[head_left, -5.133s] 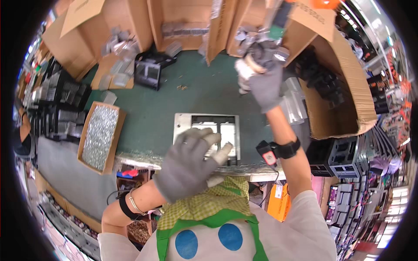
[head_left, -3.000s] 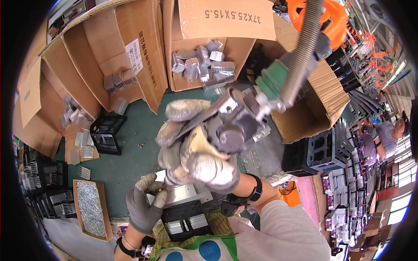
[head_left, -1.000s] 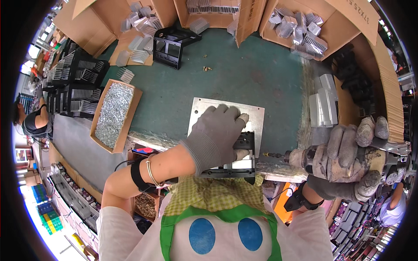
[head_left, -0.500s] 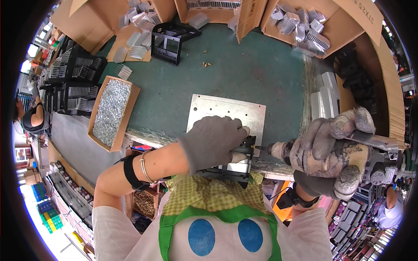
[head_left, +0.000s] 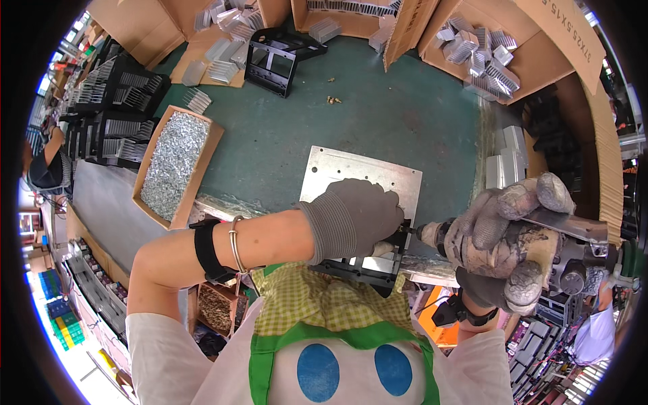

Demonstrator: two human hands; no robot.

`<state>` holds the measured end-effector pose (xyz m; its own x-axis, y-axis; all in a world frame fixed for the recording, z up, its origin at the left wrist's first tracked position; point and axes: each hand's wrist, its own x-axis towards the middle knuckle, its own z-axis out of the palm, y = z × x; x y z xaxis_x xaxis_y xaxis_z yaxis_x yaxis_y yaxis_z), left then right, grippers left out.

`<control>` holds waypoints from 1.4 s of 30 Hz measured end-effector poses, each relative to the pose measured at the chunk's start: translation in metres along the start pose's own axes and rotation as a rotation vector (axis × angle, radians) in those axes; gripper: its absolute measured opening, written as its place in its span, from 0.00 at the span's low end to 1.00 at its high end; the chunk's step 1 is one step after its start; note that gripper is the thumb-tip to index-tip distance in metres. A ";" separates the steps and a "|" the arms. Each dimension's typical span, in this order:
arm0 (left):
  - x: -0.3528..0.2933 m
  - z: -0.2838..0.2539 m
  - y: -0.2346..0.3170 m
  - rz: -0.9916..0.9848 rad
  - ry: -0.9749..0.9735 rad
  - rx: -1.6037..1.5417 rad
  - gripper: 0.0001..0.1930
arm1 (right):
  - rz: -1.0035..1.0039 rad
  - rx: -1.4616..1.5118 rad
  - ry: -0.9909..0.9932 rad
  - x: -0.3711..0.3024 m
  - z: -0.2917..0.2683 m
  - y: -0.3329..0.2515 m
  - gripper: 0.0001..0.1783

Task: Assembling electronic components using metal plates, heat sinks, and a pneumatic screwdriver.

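A flat silver metal plate [head_left: 364, 165] with small holes lies at the bench's near edge. Against its near side sits a black frame [head_left: 368, 271] with openings, partly hidden by my arm. My left hand [head_left: 364, 217], in a grey glove, is closed on the frame, with the thumb low on it and the other fingertips hidden. My right hand [head_left: 496, 243], in a worn, stained glove, is wrapped round a power screwdriver [head_left: 432, 234] held level. Its bit points left and meets the frame's upper right corner beside my left fingers.
An open carton of small silver screws [head_left: 174, 162] stands left. Cardboard boxes [head_left: 540, 50] with finned heat sinks [head_left: 482, 50] line the back, next to another black frame [head_left: 273, 64]. Some brass-coloured bits [head_left: 334, 100] lie mid-bench. Black parts [head_left: 118, 91] are stacked far left.
The view has shifted slightly, moving the bench things right. The screwdriver's bit has come closer into the frame's corner, and less of it shows. My left fingers have curled in more.
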<state>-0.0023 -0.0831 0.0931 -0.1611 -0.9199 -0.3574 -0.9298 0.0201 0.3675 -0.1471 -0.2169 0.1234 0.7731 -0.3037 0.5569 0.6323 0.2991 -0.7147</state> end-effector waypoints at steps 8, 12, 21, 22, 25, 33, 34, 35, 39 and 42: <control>0.000 0.001 -0.001 0.010 0.028 -0.067 0.18 | 0.182 0.085 -0.008 0.007 0.000 0.002 0.43; 0.000 0.001 -0.002 0.047 0.010 -0.055 0.17 | 0.311 -0.044 -0.042 0.012 0.010 0.004 0.39; -0.001 0.012 -0.005 -0.002 0.082 -0.062 0.23 | 0.144 -0.457 0.288 -0.008 0.039 0.015 0.38; -0.001 0.014 -0.007 0.073 0.189 -0.081 0.25 | 0.141 -0.415 0.291 -0.006 0.033 0.011 0.37; -0.001 0.013 -0.035 0.103 0.644 -0.249 0.28 | 0.166 0.158 -0.250 0.028 0.013 -0.017 0.41; 0.037 0.017 -0.148 -0.662 0.508 -0.136 0.17 | -0.012 0.057 0.120 0.031 0.000 -0.014 0.38; 0.037 0.015 -0.147 -0.646 0.470 -0.143 0.17 | -0.021 0.062 0.129 0.029 -0.002 -0.009 0.38; 0.037 0.014 -0.146 -0.633 0.433 -0.150 0.18 | -0.028 0.069 0.137 0.028 -0.003 -0.005 0.37; 0.026 0.021 -0.147 -0.656 0.451 -0.121 0.13 | -0.027 0.091 0.398 0.018 -0.004 0.002 0.37; 0.038 0.036 -0.148 -0.569 0.500 0.076 0.13 | -0.058 -0.014 0.287 0.033 0.015 0.006 0.40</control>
<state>0.1174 -0.1066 -0.0061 0.5022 -0.8641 -0.0353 -0.8479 -0.5000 0.1762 -0.1172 -0.2119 0.1434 0.6889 -0.5637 0.4557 0.6725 0.2623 -0.6921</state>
